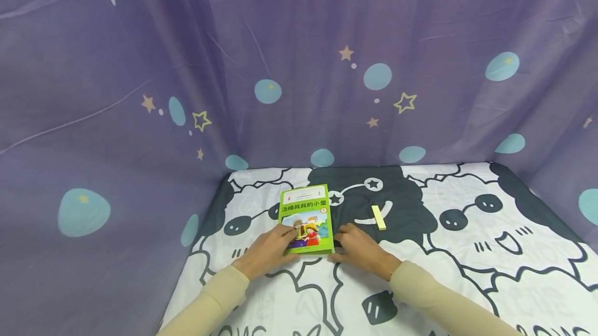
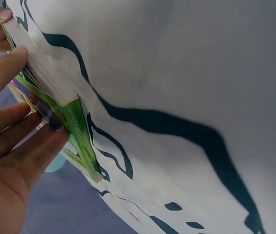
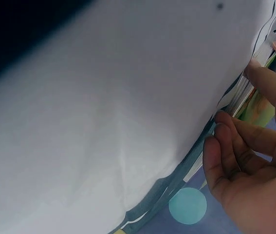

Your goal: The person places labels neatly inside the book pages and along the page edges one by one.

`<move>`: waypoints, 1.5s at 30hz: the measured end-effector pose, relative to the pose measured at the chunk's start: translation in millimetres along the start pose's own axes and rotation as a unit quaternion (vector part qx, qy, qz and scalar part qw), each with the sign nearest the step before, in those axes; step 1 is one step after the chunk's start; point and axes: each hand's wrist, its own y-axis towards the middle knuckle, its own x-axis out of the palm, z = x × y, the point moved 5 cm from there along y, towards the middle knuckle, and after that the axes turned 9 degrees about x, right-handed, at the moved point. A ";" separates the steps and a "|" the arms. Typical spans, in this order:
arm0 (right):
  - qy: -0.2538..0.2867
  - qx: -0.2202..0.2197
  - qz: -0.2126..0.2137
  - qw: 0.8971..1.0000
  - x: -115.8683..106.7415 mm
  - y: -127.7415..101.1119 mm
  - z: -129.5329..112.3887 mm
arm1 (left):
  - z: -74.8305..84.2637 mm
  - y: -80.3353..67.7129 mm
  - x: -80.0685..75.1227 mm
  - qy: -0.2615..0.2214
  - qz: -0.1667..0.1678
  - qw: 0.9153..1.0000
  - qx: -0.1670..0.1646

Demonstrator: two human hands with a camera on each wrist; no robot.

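Note:
A green-covered book (image 1: 306,219) lies face up on the patterned cloth, with Chinese characters and a cartoon picture on its front. My left hand (image 1: 272,246) holds its lower left part: the fingers lie over the cover and spine side, while the thumb (image 2: 11,66) is at the page edge. At the lower right corner is my right hand (image 1: 359,249). Its bent fingers (image 3: 228,146) sit along the right edge, and the thumb (image 3: 269,80) touches the lower page edge. The book's underside is hidden.
A small pale yellow bar (image 1: 379,217) lies on the cloth to the right of the book. The black-and-white cloth (image 1: 467,284) covers the surface. Purple curtains (image 1: 299,66) with stars and blue dots hang behind and at both sides.

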 end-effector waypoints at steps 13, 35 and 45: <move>-0.008 -0.001 -0.004 1.000 1.6 0.6 1.5 | -3.6 -1.4 -7.1 -0.020 0.002 1.000 0.001; 0.007 -0.026 0.012 1.000 -0.9 -4.2 -1.9 | 4.4 -18.5 -23.4 0.089 0.132 0.984 0.085; -0.007 -0.019 0.006 1.000 0.4 -3.5 -1.4 | 19.7 -19.9 -25.6 0.196 0.185 0.949 0.166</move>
